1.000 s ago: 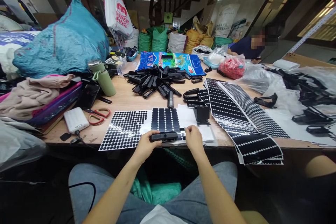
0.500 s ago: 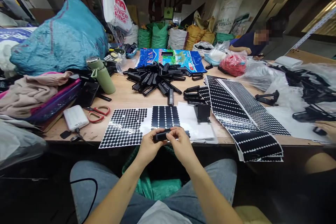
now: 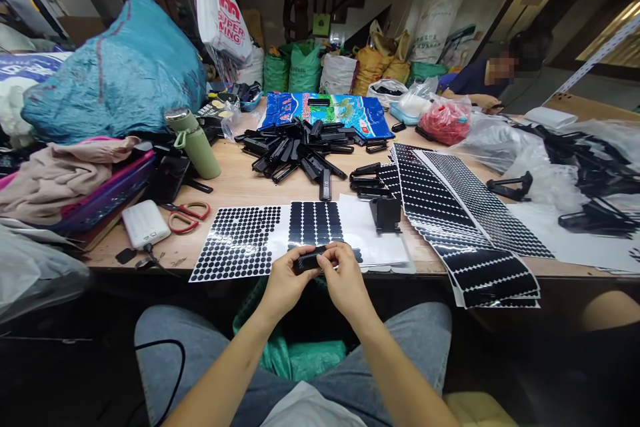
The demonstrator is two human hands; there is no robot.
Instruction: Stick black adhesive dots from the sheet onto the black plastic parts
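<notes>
Black plastic piece (image 3: 307, 259) up over near edge of table (image 3: 236, 177), fingers of left hand (image 3: 283, 278) and right hand (image 3: 345, 273) both gripping it. Black-dot sheet (image 3: 234, 240) off left, pile of black parts (image 3: 295, 150) farther back, kinda messy tbh.

Wears faded blue denim trousers (image 3: 167, 340), paler over the rounded knees (image 3: 431, 333) beneath the worktop's (image 3: 245, 187) near edge, with whitish cloth (image 3: 310, 405) peaked in folds at the lap, bare-armed along both forearms (image 3: 235, 360) to ungloved left hand (image 3: 286, 283) and right hand (image 3: 345, 277).
</notes>
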